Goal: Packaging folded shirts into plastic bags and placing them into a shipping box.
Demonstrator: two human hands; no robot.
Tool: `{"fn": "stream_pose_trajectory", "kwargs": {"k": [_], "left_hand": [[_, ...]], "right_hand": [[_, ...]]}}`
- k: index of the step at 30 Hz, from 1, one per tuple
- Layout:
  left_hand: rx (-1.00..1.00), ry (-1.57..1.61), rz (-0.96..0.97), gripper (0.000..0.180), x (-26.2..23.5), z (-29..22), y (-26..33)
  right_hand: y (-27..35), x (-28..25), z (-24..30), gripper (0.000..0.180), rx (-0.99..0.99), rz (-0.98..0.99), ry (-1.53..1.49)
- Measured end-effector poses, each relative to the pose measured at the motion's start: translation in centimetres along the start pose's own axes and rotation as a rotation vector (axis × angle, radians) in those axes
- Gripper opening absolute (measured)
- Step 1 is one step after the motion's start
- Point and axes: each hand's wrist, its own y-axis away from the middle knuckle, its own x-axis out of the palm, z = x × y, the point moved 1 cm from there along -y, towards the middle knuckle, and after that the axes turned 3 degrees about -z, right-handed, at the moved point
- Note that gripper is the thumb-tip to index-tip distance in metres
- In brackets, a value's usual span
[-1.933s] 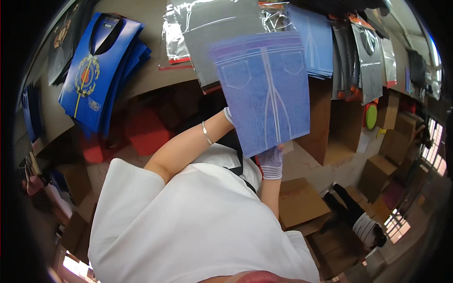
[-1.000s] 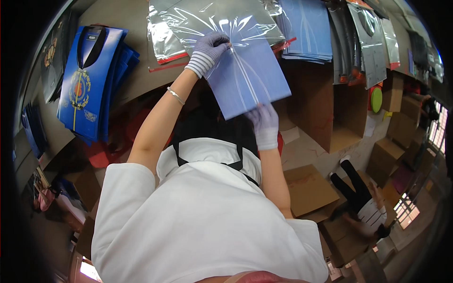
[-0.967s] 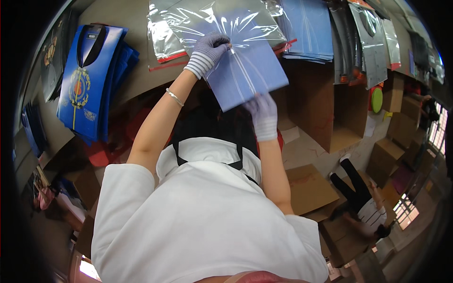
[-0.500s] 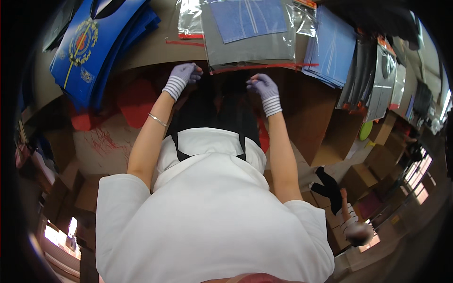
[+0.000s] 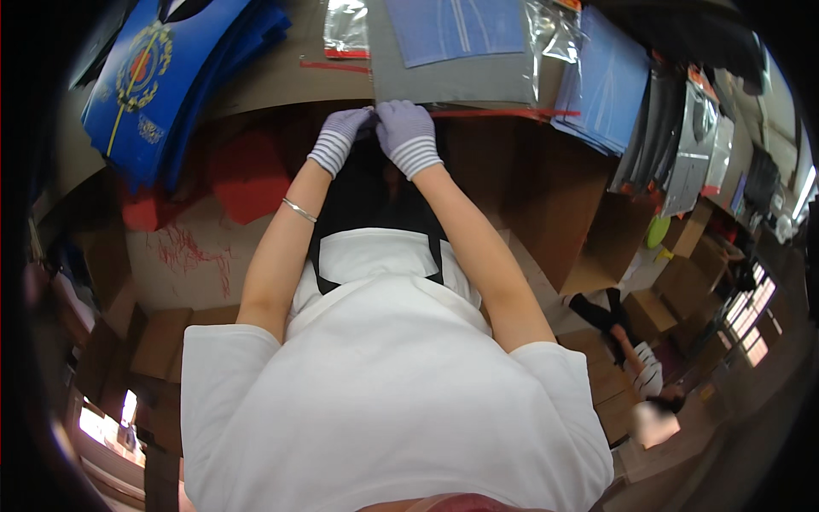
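A clear plastic bag [image 5: 465, 72] with a red sealing strip lies on the brown table [image 5: 273, 81], holding a folded blue denim piece [image 5: 452, 30] on a grey insert. My left hand [image 5: 339, 136] and my right hand [image 5: 405, 132], both in striped white gloves, sit close together at the bag's near left corner. Their fingertips pinch the bag's near edge by the red strip.
A stack of blue bags with a gold crest [image 5: 162, 72] lies at the left of the table. More bagged blue pieces [image 5: 610, 94] lie to the right. Cardboard boxes [image 5: 674, 282] stand on the floor at the right, and another person [image 5: 640, 367] sits low there.
The bagged denim piece, held up earlier, now lies flat on the table. My hands have come together from the bag's two sides to its near left corner.
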Motion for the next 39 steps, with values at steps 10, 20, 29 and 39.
{"fn": "stream_pose_trajectory", "kwargs": {"k": [10, 20, 29, 39], "left_hand": [[-0.065, 0.029, -0.180, 0.016, -1.0, -1.6, -0.1], [-0.148, 0.442, 0.325, 0.042, -1.7, 1.3, 0.1], [0.042, 1.043, 0.128, 0.072, 1.4, -7.6, -0.4], [-0.141, 1.691, 0.653, 0.060, -3.5, -6.0, -4.5]], "right_hand": [[17.5, -16.1, -22.4, 0.015, 0.999, -0.392, -0.038], [23.5, -3.6, -13.1, 0.030, 0.775, 0.371, -0.359], [-1.1, -4.3, -9.1, 0.016, 0.984, 0.303, -1.343], [-3.6, -11.0, -14.3, 0.048, 0.863, -0.101, -0.180]]}}
